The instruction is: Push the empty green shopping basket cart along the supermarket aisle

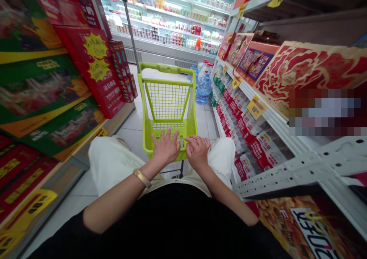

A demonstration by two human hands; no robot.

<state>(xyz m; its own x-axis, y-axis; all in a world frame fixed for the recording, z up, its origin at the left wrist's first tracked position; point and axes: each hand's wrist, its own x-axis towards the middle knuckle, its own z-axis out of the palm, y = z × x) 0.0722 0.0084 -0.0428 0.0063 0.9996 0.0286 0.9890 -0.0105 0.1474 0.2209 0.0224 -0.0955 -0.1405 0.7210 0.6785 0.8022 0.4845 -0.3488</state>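
A lime-green plastic shopping cart [168,98] stands in the aisle straight ahead, and its basket looks empty. My left hand [165,147] rests on the cart's near rim with the fingers stretched flat and apart. A gold bracelet [142,177] circles that wrist. My right hand [197,151] lies on the same rim beside it, fingers curled inward over the edge. The two hands almost touch. My knees in white trousers [110,161] sit on either side of the cart's near end.
Red and green gift boxes [54,79] are stacked along the left. On the right, shelves [269,115] hold red-and-white packets [243,125] with yellow price tags. Large water bottles [204,87] stand beyond the cart. A refrigerated wall [172,26] closes the aisle's far end.
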